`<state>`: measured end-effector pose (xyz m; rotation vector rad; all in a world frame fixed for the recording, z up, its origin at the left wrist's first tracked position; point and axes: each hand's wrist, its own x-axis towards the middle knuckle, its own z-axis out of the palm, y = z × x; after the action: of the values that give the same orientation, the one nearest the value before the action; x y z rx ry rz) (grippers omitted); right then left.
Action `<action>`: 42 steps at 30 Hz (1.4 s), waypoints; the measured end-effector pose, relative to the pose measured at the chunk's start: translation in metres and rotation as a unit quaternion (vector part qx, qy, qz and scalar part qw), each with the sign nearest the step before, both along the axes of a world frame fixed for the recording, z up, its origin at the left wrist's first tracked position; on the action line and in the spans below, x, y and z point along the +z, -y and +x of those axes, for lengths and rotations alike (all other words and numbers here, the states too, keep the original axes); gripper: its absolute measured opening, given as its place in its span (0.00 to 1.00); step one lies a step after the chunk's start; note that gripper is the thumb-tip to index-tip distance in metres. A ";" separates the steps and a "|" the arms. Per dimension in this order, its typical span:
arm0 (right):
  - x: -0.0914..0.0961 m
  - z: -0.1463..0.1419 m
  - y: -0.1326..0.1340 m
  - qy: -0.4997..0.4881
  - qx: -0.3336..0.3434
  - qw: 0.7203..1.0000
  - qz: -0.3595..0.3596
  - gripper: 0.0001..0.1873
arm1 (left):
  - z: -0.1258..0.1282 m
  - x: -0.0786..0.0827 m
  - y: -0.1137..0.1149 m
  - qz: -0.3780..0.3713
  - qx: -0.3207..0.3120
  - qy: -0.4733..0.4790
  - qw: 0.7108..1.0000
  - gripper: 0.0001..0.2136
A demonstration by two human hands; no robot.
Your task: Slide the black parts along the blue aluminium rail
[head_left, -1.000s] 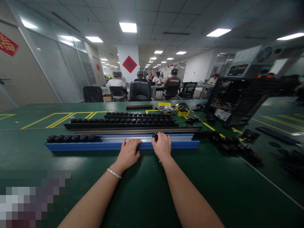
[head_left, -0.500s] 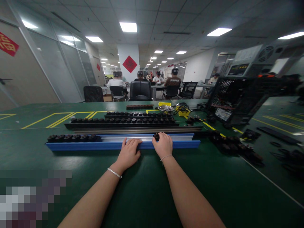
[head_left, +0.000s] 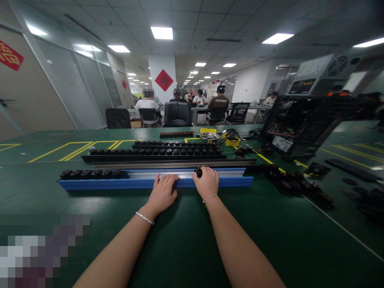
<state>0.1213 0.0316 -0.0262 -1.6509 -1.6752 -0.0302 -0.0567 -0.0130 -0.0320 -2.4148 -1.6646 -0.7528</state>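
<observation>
A long blue rail [head_left: 99, 184] with a silver channel lies across the green table in front of me. Several black round parts [head_left: 90, 174] sit in a row at its left end. My left hand [head_left: 163, 193] rests on the rail's front edge, fingers curled over it. My right hand [head_left: 206, 182] is closed round a small black part [head_left: 198, 172] on the rail's channel. Both wrists wear thin bracelets.
Behind the blue rail lie two black rails [head_left: 156, 154] filled with black parts. Loose black parts [head_left: 297, 187] are heaped to the right. A black mesh crate [head_left: 295, 126], a metal bowl [head_left: 209, 137] and a yellow box [head_left: 231, 142] stand further back. People sit at far desks.
Almost nothing has moved; my hands stay at the same spot on the rail, and the view has shifted slightly.
</observation>
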 end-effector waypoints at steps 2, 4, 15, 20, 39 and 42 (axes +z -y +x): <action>0.001 0.001 0.000 0.000 -0.001 1.000 0.001 0.14 | 0.000 0.000 0.000 0.000 -0.001 0.000 1.000 0.19; 0.001 0.001 0.000 0.003 -0.001 1.000 -0.001 0.14 | 0.000 0.000 0.000 0.000 -0.001 -0.001 1.000 0.19; 0.000 0.004 -0.003 0.009 -0.005 1.000 0.007 0.12 | -0.001 -0.001 0.000 -0.003 -0.002 0.001 1.000 0.19; 0.002 0.007 -0.001 0.006 -0.033 0.999 -0.003 0.12 | -0.001 0.000 0.000 0.000 -0.002 0.001 1.000 0.19; 0.004 0.024 -0.001 0.033 0.004 0.999 -0.015 0.12 | -0.001 -0.001 -0.001 -0.001 -0.005 0.000 1.000 0.19; 0.002 0.028 -0.003 0.028 -0.003 1.000 -0.009 0.12 | -0.001 0.000 -0.001 -0.003 -0.004 0.001 1.000 0.18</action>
<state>0.1489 0.0347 -0.0240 -1.6823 -1.7174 -0.0647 -0.0580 -0.0122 -0.0322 -2.4283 -1.6616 -0.7533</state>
